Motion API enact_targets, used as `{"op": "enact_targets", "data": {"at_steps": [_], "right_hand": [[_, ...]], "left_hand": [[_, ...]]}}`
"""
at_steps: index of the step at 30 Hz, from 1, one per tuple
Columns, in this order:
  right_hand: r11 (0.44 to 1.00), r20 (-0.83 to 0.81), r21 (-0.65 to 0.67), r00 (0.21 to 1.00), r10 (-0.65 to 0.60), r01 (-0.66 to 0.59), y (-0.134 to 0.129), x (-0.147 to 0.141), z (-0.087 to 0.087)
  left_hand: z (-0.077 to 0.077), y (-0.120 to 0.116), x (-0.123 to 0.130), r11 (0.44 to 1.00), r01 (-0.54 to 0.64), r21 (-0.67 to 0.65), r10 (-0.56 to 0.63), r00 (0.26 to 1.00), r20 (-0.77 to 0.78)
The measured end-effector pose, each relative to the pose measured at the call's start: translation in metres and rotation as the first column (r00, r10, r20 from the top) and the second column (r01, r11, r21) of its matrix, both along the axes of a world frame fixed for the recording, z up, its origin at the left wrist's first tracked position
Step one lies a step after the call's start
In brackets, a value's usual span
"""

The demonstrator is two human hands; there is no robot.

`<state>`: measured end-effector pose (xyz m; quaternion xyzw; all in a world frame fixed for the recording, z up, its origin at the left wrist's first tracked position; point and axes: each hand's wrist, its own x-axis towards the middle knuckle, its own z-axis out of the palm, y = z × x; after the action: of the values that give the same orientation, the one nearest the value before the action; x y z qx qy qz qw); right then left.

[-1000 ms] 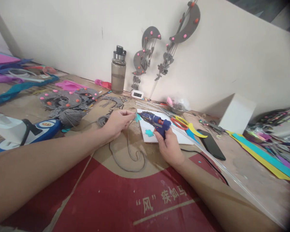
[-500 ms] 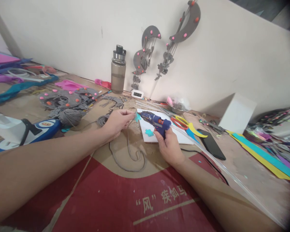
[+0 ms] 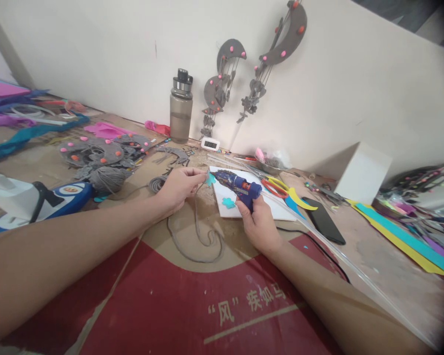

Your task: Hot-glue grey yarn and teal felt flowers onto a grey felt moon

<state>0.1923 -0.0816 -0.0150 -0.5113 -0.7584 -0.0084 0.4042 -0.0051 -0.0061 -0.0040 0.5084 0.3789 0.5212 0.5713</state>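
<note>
My left hand (image 3: pixel 181 190) pinches a small teal flower-shaped piece (image 3: pixel 210 179) by its edge, with grey cord (image 3: pixel 197 217) hanging below the fingers. The fingers of my right hand (image 3: pixel 259 222) are wrapped round the handle of a blue glue gun (image 3: pixel 240 186). Its nozzle points left and meets or nearly meets the teal piece; exact contact is too small to tell. A second teal flower (image 3: pixel 228 202) lies on the white board (image 3: pixel 277 212) beneath the gun. The cord curls over the cardboard and leads towards a grey coil (image 3: pixel 157 184) behind my left hand.
Behind stand a bottle (image 3: pixel 181 108) and a small clock (image 3: pixel 210 144). Orange-handled scissors (image 3: pixel 274 188), a yellow crescent (image 3: pixel 302 199) and a black phone (image 3: pixel 323 221) lie right. A yarn ball (image 3: pixel 108 178) and a blue-and-white power strip (image 3: pixel 68 195) are left. A black cable runs beside my right forearm.
</note>
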Motion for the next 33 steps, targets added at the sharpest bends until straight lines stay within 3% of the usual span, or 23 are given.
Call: {"op": "enact_targets", "data": {"at_steps": [33], "right_hand": [[1.0,0.002,-0.006,1.0,-0.012,0.012,-0.0001,0.0007,-0.0003]], "left_hand": [[0.0028,-0.0022,0.0,1.0,0.004,-0.028,-0.003,1.0,0.009]]}}
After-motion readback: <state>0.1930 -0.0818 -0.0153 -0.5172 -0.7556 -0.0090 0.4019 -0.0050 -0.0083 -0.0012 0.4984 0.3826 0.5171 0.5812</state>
